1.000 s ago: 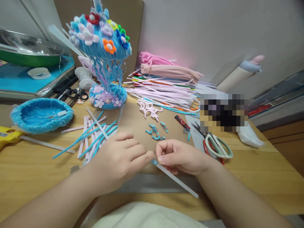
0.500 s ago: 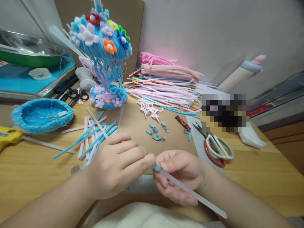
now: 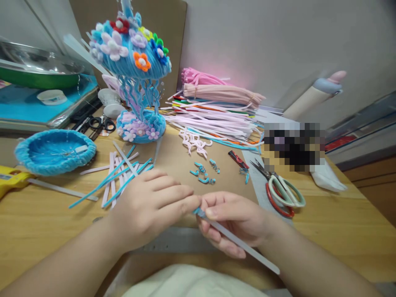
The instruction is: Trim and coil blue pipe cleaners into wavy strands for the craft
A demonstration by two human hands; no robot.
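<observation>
My right hand (image 3: 235, 220) grips a translucent white stick (image 3: 247, 247) that slants down to the right past my wrist. My left hand (image 3: 151, 206) pinches a short blue pipe cleaner piece (image 3: 198, 212) at the stick's upper end, fingertip to fingertip with the right hand. Both hands hover just over a brown card mat (image 3: 179, 156) near the table's front edge. Small curled blue pieces (image 3: 204, 171) lie on the mat just beyond my fingers.
A blue pipe-cleaner jellyfish sculpture with flowers (image 3: 136, 70) stands at the back left. A blue woven bowl (image 3: 54, 150), loose blue and pink stems (image 3: 120, 177), scissors (image 3: 283, 189), a heap of coloured stems (image 3: 216, 111) and a yellow glue gun (image 3: 12, 177) surround the mat.
My right hand turned palm-up and lifted the stick off the mat, its free end swinging lower right. My left hand stayed pinched at the stick's tip.
</observation>
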